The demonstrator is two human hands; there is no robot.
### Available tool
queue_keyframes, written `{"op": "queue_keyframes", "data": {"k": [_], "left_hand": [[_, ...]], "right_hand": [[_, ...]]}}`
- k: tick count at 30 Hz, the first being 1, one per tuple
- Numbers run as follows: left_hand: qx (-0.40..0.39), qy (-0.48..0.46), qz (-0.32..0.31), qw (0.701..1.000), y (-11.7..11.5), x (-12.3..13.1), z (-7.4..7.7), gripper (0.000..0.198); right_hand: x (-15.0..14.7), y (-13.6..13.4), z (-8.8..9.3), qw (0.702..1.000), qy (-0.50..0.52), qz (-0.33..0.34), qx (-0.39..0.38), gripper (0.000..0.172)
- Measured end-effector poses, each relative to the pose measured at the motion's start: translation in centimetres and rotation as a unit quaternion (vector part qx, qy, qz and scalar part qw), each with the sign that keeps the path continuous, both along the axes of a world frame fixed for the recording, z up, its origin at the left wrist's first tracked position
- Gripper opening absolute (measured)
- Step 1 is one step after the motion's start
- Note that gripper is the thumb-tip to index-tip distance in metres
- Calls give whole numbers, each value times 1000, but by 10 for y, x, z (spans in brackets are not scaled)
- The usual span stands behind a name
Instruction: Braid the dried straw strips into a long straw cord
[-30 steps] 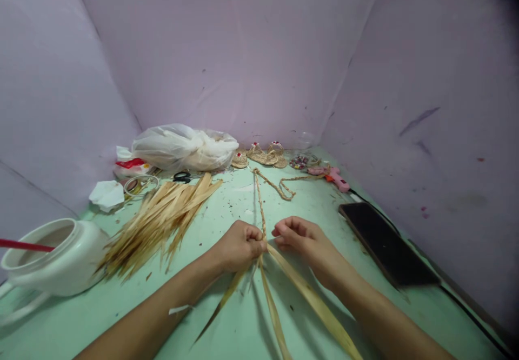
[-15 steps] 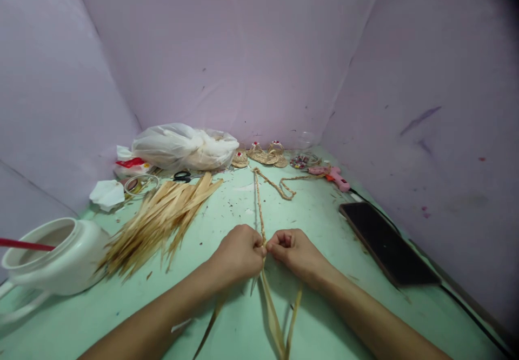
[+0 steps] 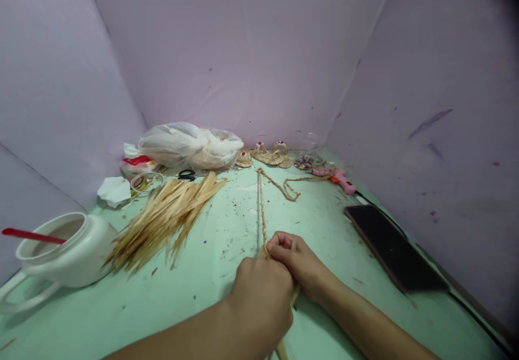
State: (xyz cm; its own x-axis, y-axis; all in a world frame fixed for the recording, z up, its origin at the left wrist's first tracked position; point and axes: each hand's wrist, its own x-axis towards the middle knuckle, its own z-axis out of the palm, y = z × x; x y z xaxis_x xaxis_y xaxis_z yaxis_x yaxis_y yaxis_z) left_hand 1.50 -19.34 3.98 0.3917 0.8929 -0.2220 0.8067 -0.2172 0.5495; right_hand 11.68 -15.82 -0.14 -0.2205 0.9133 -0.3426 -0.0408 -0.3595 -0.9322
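A thin braided straw cord (image 3: 262, 208) runs toward me down the middle of the green table. My right hand (image 3: 298, 260) is closed, pinching the cord's near end between thumb and fingertips. My left hand (image 3: 263, 295) is closed just below it, knuckles up, around the loose straw strands (image 3: 281, 350) that come out under it. Its fingertips are hidden from view. The two hands overlap slightly. Beyond them the cord's far part bends and zigzags to the right.
A bundle of dry straw strips (image 3: 170, 217) lies on the left, beside a white pot (image 3: 87, 254) holding a red stick. Farther back are a plastic bag (image 3: 190, 146), scissors (image 3: 187, 174) and small woven slippers (image 3: 267, 155). A pink glue gun (image 3: 344, 181) and a dark phone (image 3: 395, 249) lie right.
My left hand has moved down and toward me, from beside the braid's end onto the loose strands. My right hand stays at the braid. The view has shifted slightly.
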Motion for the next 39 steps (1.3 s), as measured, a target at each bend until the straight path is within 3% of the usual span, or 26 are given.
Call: {"op": "queue_keyframes", "data": {"k": [3, 5, 8, 11, 17, 21, 26, 33, 36, 39], "left_hand": [[32, 15, 28, 999, 16, -14, 12, 23], [48, -52, 122, 990, 30, -24, 16, 28], [-179, -215, 211, 937, 47, -31, 9, 21], [-374, -341, 174, 845, 54, -31, -8, 17], [-492, -424, 71, 757, 64, -44, -27, 32], [-543, -446, 86, 706, 70, -49, -32, 30], [-511, -498, 116, 691, 65, -43, -38, 17], [-488, -503, 103, 706, 61, -40, -40, 12], [-487, -462, 112, 733, 61, -38, -35, 13], [-461, -403, 117, 782, 59, -34, -28, 13]], "right_hand": [[4, 2, -4, 1000, -2, 8, 8, 10], [6, 3, -7, 1000, 1, 28, 9, 12], [7, 4, -8, 999, 10, 49, 4, 18], [7, 5, -7, 997, 48, 57, 13, 20], [13, 9, -3, 992, 45, 111, 38, 27], [15, 10, -3, 992, 65, 107, 31, 28], [17, 10, -1, 988, 107, 107, 17, 27], [18, 10, 0, 989, 109, 102, -6, 26], [15, 9, 1, 991, 92, 96, -1, 23], [14, 9, 2, 994, 69, 86, -5, 23]]}}
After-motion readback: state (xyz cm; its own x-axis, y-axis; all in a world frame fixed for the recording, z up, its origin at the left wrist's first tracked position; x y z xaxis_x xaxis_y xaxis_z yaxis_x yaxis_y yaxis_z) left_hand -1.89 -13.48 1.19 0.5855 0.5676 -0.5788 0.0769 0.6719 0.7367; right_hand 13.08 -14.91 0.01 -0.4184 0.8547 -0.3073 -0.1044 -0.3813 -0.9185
